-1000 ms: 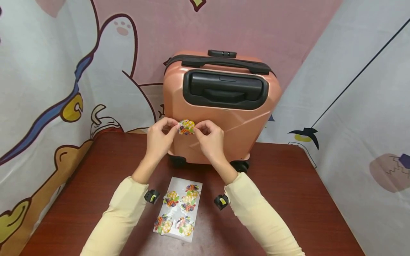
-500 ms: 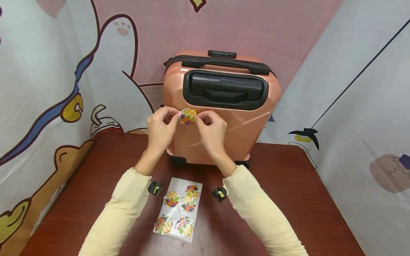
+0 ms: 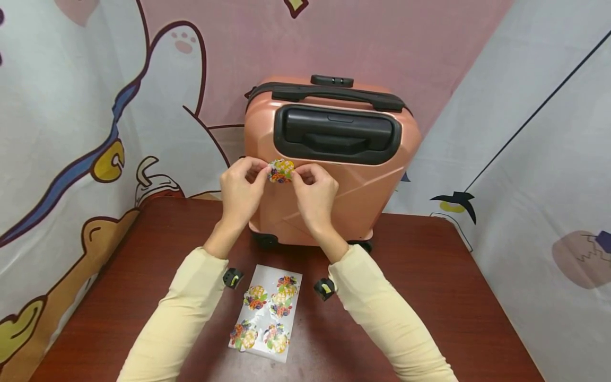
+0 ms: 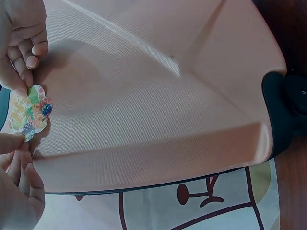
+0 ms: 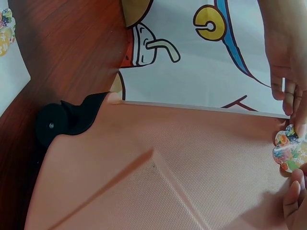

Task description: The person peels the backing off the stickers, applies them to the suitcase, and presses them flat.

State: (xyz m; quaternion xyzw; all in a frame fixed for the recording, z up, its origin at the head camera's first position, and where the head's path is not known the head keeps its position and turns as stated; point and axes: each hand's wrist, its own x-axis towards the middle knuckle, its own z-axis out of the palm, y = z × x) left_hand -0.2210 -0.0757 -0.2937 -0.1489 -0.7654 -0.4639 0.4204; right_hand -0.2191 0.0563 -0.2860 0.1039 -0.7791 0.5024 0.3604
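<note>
The suitcase (image 3: pixel 363 193) has a hard, plastic-looking shell with a satiny sheen along its creases; the wrist views show a fine, pebbled grain across it. Its handle panel (image 3: pixel 339 126) is smooth black plastic with soft highlights, and the wheel (image 5: pixel 52 125) looks like duller black plastic. The sticker (image 3: pixel 281 171) is thin and smooth, paper or film. The backing sheet (image 3: pixel 262 320) is slick, catching a glossy glare. The desk (image 3: pixel 425 297) shows polished reddish wood grain. The backdrop (image 3: pixel 372 37) is softly rippled printed cloth; the sleeves (image 3: pixel 188 297) are matt fabric.
</note>
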